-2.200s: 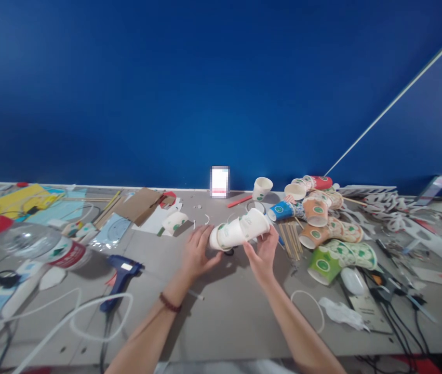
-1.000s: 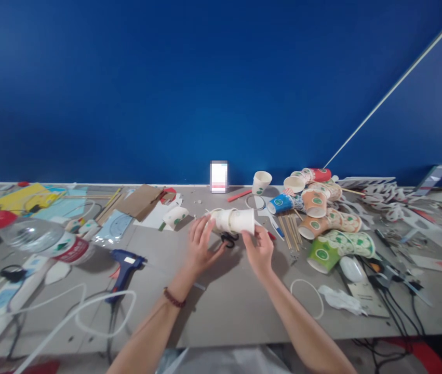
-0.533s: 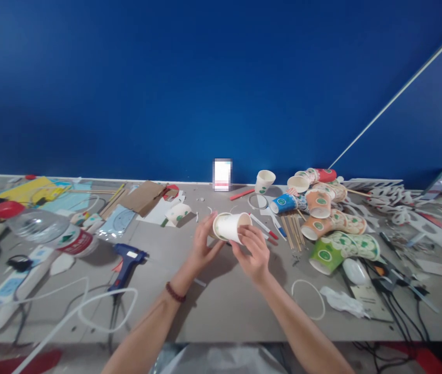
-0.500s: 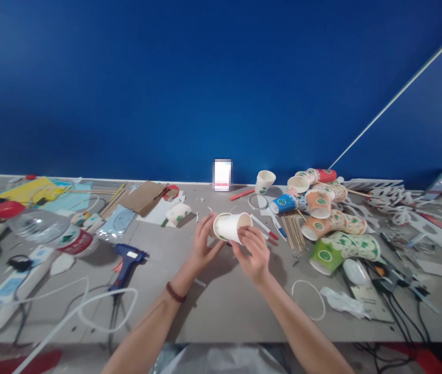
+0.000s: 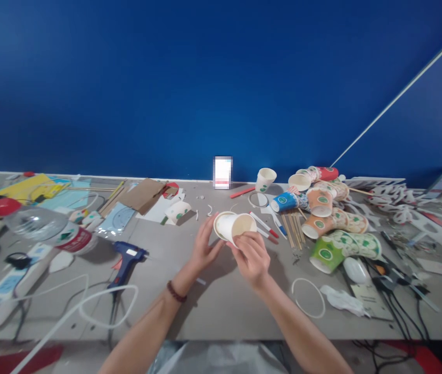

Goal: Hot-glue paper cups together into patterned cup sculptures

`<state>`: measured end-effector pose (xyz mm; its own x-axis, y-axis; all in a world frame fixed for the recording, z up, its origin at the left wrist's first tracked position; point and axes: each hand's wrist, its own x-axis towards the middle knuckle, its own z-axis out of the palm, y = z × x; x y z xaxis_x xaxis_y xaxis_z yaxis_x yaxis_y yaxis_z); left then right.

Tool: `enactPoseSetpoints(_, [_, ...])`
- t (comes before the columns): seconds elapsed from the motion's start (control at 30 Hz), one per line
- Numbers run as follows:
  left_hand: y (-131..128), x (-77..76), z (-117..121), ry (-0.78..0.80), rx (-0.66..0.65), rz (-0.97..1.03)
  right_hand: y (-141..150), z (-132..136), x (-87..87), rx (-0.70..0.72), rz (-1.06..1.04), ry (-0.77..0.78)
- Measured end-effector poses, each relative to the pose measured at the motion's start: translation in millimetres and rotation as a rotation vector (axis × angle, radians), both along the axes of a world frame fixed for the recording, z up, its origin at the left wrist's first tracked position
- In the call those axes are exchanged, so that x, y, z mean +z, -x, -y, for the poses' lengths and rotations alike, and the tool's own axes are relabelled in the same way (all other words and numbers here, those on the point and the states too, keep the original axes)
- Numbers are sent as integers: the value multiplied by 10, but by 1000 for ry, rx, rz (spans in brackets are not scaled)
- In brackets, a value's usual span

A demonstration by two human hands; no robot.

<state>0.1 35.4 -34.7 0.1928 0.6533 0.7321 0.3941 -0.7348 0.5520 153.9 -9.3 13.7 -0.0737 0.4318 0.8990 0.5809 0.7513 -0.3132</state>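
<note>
Both my hands hold a white paper cup above the grey table, its open mouth tilted up toward me. My left hand cups its left side with the fingers curled against the wall. My right hand grips the lower right rim, fingers wrapped round it. A second rim shows at the cup's left edge, so it looks like two nested cups.
A pile of coloured paper cups lies to the right, with wooden sticks and markers beside it. A blue glue gun, a water bottle and a power strip sit at the left. A white ring lies near my right forearm.
The cups lay sideways between my hands with the mouth pointing right; I have turned them so the mouth faces up toward me, and brought them slightly closer.
</note>
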Motion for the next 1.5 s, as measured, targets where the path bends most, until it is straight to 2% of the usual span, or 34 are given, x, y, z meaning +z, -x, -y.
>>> enactPoseSetpoints(0.3, [-6,12,36,-24,24,-45,25,8,70,-44,-55,-64])
enactPoseSetpoints(0.57, [-6,85,62,-34,31,-94,9,17,48,-49,-101,-59])
enactPoseSetpoints(0.87, [-12,128,99,5,47,-162,17,-8,37,-86,-175,13])
enactPoseSetpoints(1.07, [-20,158,84,-34,88,-90,22,10,-11,-77,-186,138])
enactPoseSetpoints(1.3, [-41,130,50,-112,131,-92,35,24,-32,-64,-191,184])
enactPoseSetpoints(1.5, [-48,86,35,-107,164,-89,53,41,-53,-89,-233,245])
